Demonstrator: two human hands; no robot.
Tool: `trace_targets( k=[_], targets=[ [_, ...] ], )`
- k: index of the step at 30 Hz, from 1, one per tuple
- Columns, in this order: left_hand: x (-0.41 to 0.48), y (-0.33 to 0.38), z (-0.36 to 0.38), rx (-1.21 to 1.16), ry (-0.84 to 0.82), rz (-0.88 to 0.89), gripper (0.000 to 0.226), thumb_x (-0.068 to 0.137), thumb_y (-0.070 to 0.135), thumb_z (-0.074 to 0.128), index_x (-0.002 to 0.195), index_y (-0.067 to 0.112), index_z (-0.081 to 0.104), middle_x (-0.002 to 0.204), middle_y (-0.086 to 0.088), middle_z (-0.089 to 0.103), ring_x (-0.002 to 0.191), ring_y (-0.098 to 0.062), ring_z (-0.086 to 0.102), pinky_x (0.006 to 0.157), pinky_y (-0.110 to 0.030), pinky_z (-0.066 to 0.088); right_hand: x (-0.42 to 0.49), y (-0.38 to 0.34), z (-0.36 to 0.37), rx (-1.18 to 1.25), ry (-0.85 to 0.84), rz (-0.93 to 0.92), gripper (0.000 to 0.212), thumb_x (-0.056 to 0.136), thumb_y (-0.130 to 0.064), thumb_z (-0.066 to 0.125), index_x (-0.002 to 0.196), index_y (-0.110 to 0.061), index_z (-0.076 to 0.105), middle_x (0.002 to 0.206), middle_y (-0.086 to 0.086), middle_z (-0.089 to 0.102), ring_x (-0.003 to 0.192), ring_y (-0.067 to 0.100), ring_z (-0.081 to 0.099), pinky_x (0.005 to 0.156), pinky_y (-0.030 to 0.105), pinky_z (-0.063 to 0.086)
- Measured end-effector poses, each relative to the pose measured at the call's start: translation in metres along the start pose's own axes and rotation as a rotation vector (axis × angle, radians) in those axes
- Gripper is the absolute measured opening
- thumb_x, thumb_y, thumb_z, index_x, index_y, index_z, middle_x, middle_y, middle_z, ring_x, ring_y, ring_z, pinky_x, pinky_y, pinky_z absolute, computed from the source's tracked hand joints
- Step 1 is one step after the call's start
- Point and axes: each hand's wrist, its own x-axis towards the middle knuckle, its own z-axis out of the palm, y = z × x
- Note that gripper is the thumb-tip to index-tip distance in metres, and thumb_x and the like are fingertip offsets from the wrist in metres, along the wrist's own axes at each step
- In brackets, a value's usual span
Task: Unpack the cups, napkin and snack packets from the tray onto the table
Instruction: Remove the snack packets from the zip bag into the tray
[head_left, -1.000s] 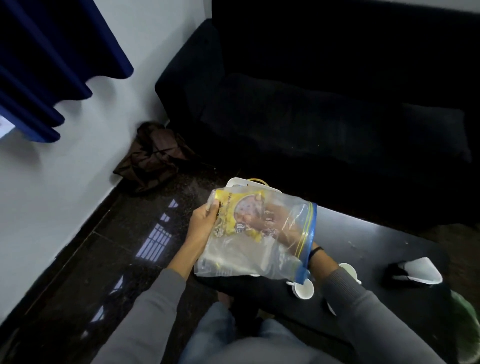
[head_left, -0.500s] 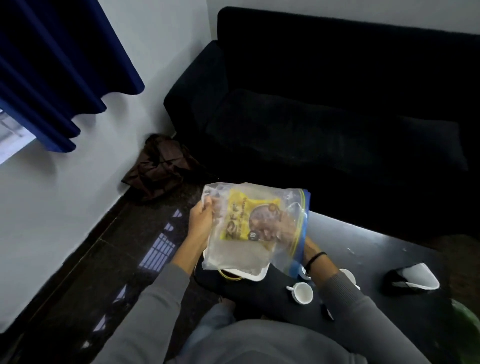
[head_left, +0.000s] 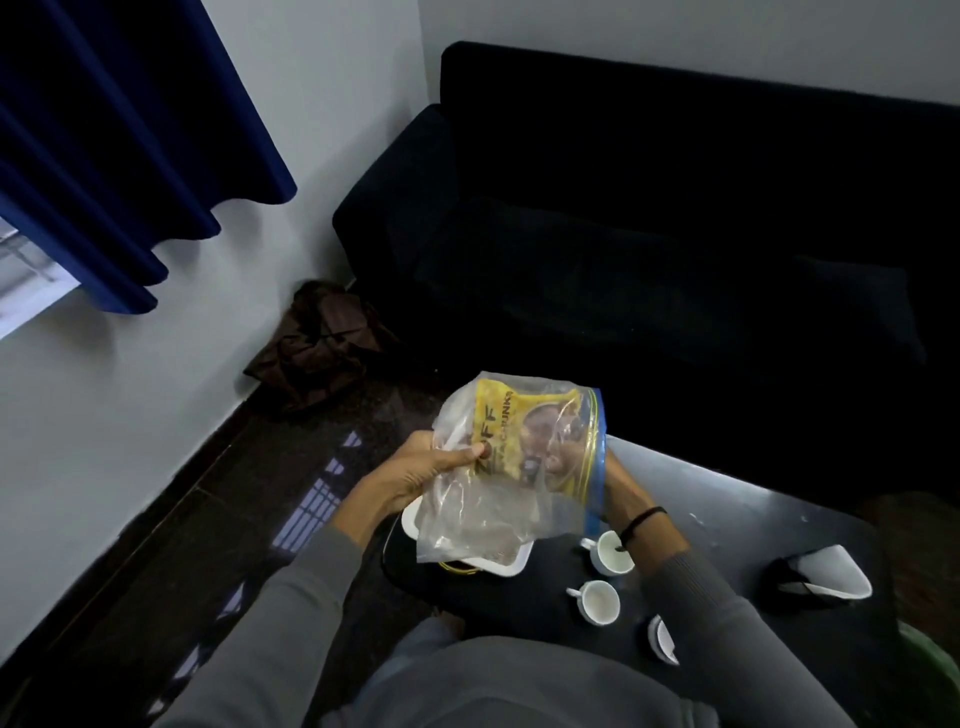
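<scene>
I hold a clear zip bag (head_left: 488, 509) with a blue seal above the white tray (head_left: 511, 564). My left hand (head_left: 421, 467) pinches the bag's left side from outside. My right hand (head_left: 566, 457) reaches inside the bag through its open end and grips a yellow snack packet (head_left: 511, 421), seen through the plastic. Three white cups stand on the dark table (head_left: 727, 525) right of the tray: one (head_left: 613, 553) by my right wrist, one (head_left: 597, 600) nearer me, and a third (head_left: 662, 636) partly hidden behind my sleeve. A white napkin (head_left: 826, 571) lies on the table's right side.
A black sofa (head_left: 649, 234) stands just behind the table. A brown bag (head_left: 317, 343) lies on the floor in the corner by the wall. A blue curtain (head_left: 104, 145) hangs at upper left. Something green (head_left: 935, 670) shows at the right edge.
The zip bag has risen and tilted, with the yellow packet now higher inside it. My view has shifted, so the tray and cups show below the bag.
</scene>
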Motion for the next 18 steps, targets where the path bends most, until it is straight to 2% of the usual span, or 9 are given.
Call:
trace_targets(
  k=[1,2,4,6,8,10,13,16,18],
  targets=[
    [0.001,-0.001,0.001,0.003,0.028,0.011,0.04,0.08,0.021,0.084,0.111,-0.001,0.073,0.104,-0.016,0.078,0.096,-0.028,0.076,0.075,-0.029,0.061,0.001,-0.002,0.001,-0.045,-0.045,-0.047,0.009,0.082,-0.003,0.073,0.087,-0.01,0.077,0.089,0.014,0.07,0.071,0.02,0.075,0.059,0.031,0.061],
    [0.003,-0.001,0.002,0.008,0.061,0.022,0.035,0.081,0.021,0.083,0.108,0.0,0.074,0.1,-0.014,0.079,0.093,-0.027,0.076,0.072,-0.028,0.061,0.002,-0.004,0.004,-0.123,-0.085,-0.064,0.02,0.075,0.003,0.078,0.087,-0.012,0.078,0.089,0.011,0.073,0.073,0.018,0.076,0.061,0.028,0.061],
    [0.005,-0.001,0.003,0.059,0.16,0.049,0.026,0.086,0.021,0.079,0.103,0.003,0.076,0.097,-0.012,0.08,0.091,-0.025,0.074,0.074,-0.031,0.061,0.002,-0.005,0.006,-0.216,-0.06,-0.056,0.025,0.075,0.007,0.076,0.087,-0.014,0.075,0.087,0.004,0.074,0.072,0.013,0.075,0.06,0.023,0.06],
    [0.008,-0.002,0.001,0.083,0.275,0.062,0.018,0.091,0.021,0.074,0.101,0.008,0.079,0.102,-0.012,0.077,0.092,-0.024,0.071,0.083,-0.036,0.058,0.003,-0.004,0.002,-0.203,0.032,-0.084,0.026,0.074,0.01,0.079,0.08,-0.015,0.076,0.085,0.007,0.073,0.067,0.013,0.076,0.056,0.027,0.061],
    [0.008,-0.001,-0.001,0.053,0.367,0.068,0.008,0.092,0.017,0.072,0.093,0.014,0.079,0.099,-0.011,0.075,0.087,-0.019,0.07,0.081,-0.03,0.057,0.0,-0.003,-0.002,-0.153,0.062,-0.097,0.026,0.074,0.008,0.081,0.091,-0.012,0.078,0.094,0.011,0.077,0.08,0.021,0.078,0.066,0.036,0.064],
    [0.01,-0.002,-0.005,0.024,0.414,0.1,0.013,0.097,0.01,0.064,0.089,0.012,0.075,0.097,-0.012,0.076,0.084,-0.014,0.074,0.081,-0.026,0.059,-0.001,0.0,-0.008,-0.149,0.058,-0.087,0.031,0.08,0.002,0.08,0.108,-0.007,0.071,0.106,0.013,0.077,0.094,0.028,0.076,0.079,0.044,0.063],
    [0.012,-0.003,-0.008,0.029,0.503,0.128,0.03,0.105,0.009,0.049,0.084,0.008,0.069,0.084,-0.01,0.074,0.066,-0.01,0.074,0.067,-0.019,0.059,-0.003,0.001,-0.02,-0.029,0.078,-0.04,0.032,0.087,-0.009,0.077,0.117,-0.006,0.066,0.11,0.015,0.076,0.099,0.033,0.075,0.078,0.046,0.063],
    [0.018,-0.009,-0.013,0.006,0.679,0.097,0.03,0.105,0.009,0.048,0.079,0.011,0.062,0.074,-0.006,0.065,0.063,-0.014,0.062,0.052,-0.016,0.054,-0.004,0.005,-0.026,0.012,0.143,-0.028,0.03,0.088,-0.009,0.074,0.117,-0.007,0.066,0.107,0.012,0.078,0.095,0.027,0.076,0.076,0.042,0.064],
    [0.021,-0.017,-0.018,-0.005,0.746,0.059,0.029,0.103,0.012,0.05,0.076,0.015,0.057,0.072,-0.004,0.06,0.065,-0.017,0.058,0.053,-0.023,0.05,-0.002,0.01,-0.029,0.011,0.19,-0.013,0.026,0.087,-0.007,0.073,0.113,-0.007,0.067,0.104,0.01,0.078,0.093,0.024,0.076,0.076,0.04,0.064]
  ],
)
